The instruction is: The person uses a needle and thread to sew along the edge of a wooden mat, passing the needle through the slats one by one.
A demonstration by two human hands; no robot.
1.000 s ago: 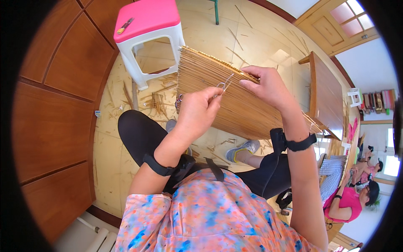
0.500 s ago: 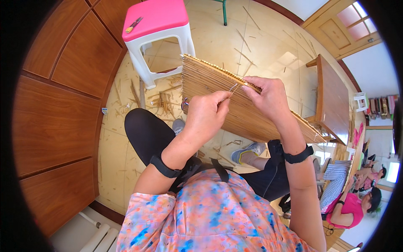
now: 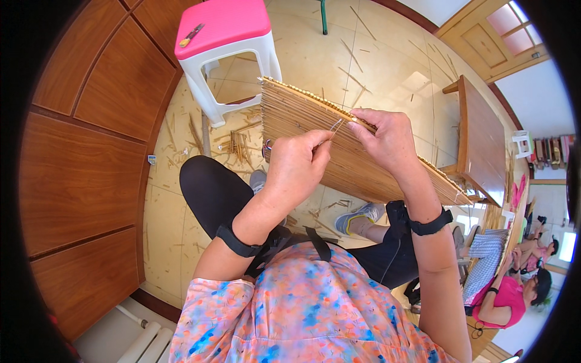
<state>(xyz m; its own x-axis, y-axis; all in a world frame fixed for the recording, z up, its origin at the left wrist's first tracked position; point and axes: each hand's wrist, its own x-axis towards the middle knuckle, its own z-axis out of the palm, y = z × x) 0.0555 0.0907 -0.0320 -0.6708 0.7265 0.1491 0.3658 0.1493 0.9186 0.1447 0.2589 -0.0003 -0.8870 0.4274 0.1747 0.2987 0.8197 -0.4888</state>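
Note:
A mat of thin brown reed stalks (image 3: 302,117) stands slanted before me, with stitched stalk ends along its upper edge. My right hand (image 3: 387,136) is closed on that upper edge, thumb on the near side and fingers over the far side. My left hand (image 3: 299,160) is closed in a pinch on a thin pale thread (image 3: 336,124) that runs up toward the edge beside my right thumb. Whether the left fingers also hold a needle is too small to tell. A small dark, striped item (image 3: 267,147) shows at the mat's left side, partly behind my left hand.
A white stool with a pink seat (image 3: 233,27) stands ahead left, a cutter knife (image 3: 191,35) on it. Reed scraps (image 3: 241,148) litter the floor. Wooden cabinets (image 3: 85,181) line the left. At right are a wooden table (image 3: 481,142) and a seated person in pink (image 3: 505,299).
Hands and mat hold nearly the same pose. The seated person at the right has shifted an arm slightly.

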